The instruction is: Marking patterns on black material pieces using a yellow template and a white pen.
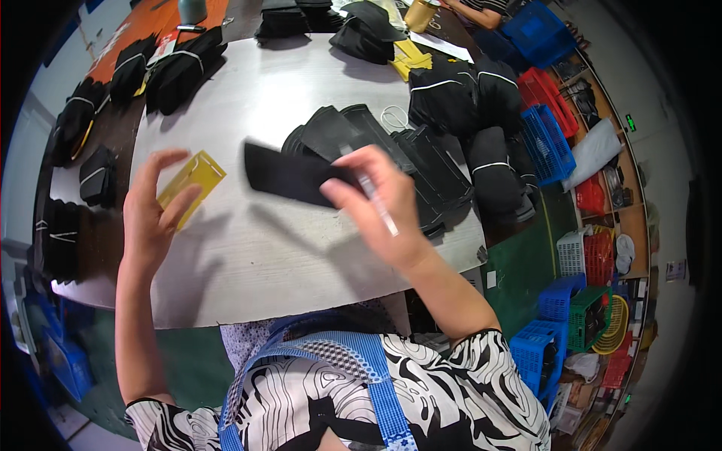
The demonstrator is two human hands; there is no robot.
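Above the left part of the pale table (263, 270), my left hand (150, 214) grips a yellow see-through template (203, 174) between thumb and fingers. My right hand (385, 201) pinches the end of a flat black fabric piece (282, 174), which sticks out toward the left. A slim whitish pen (385, 212) lies across that same hand, held along with the fabric. Under and beyond the right hand is a loose pile of black pieces (432, 180). White loops that look like scissor handles (394, 118) show at the pile's far edge.
Tied black bundles line the table's left (184, 71) and right (496, 169) sides, with more at the far edge (365, 34). Yellow pieces (410, 59) lie near them. Blue crates (547, 143) and shelving stand at the right. Another person's arm (474, 11) shows at the far right.
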